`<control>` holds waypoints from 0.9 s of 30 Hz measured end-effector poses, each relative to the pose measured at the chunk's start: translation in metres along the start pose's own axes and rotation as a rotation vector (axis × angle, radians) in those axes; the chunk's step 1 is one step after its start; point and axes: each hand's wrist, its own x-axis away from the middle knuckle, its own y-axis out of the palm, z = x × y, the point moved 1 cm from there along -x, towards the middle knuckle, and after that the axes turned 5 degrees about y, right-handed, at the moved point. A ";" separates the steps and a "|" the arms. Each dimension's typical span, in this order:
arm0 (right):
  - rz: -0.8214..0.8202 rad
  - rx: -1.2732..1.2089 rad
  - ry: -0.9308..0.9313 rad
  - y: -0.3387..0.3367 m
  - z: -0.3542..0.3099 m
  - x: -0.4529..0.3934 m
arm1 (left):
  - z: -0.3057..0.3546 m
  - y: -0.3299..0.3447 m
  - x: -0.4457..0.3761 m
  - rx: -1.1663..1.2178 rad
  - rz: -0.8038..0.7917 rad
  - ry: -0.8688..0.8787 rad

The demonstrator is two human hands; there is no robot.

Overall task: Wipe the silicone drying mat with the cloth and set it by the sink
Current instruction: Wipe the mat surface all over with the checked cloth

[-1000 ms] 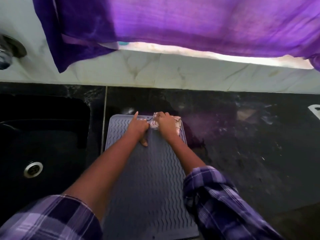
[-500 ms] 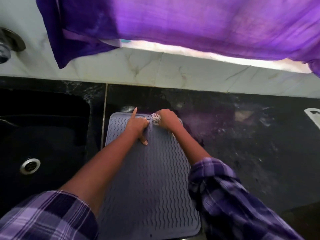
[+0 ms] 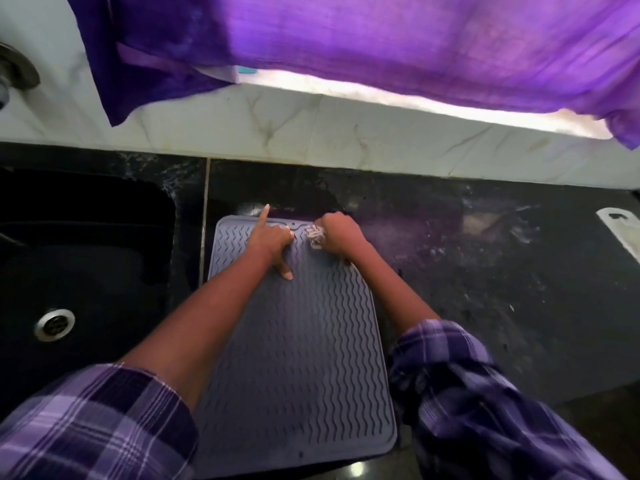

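Note:
A grey silicone drying mat [image 3: 298,341] with wavy ridges lies flat on the black counter, just right of the sink [image 3: 86,265]. My left hand [image 3: 273,240] presses on the mat's far end, index finger pointing at the wall and thumb spread toward me. My right hand [image 3: 341,233] is balled at the mat's far right corner around a small patterned cloth [image 3: 316,234]. Only a bunched bit of the cloth shows beside the knuckles.
The black sink has a metal drain [image 3: 54,324]. A tap [image 3: 15,74] sticks out of the tiled wall at far left. A purple curtain [image 3: 381,43] hangs over the window above. A white flat object [image 3: 621,233] lies at the counter's right edge. The counter [image 3: 502,271] looks smeared.
My right hand has bunched the cloth up tighter at the mat's far corner; earlier more of it lay spread under the hand. My left hand stays in place on the mat.

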 end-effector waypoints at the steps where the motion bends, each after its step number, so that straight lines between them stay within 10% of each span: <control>1: 0.020 -0.004 -0.003 0.004 -0.003 0.001 | 0.000 0.001 0.000 -0.001 -0.010 -0.001; 11: -0.371 0.100 -0.059 0.033 -0.001 0.064 | 0.005 0.000 0.006 -0.021 -0.028 0.004; 17: 0.184 0.083 -0.030 0.003 -0.012 0.003 | 0.000 0.005 0.006 0.115 0.061 -0.026; 21: 0.156 0.330 -0.208 0.041 -0.017 -0.007 | 0.000 0.006 0.004 0.102 0.045 -0.042; 27: 0.142 0.219 0.139 0.022 -0.001 -0.021 | 0.004 -0.002 0.006 0.089 0.013 -0.046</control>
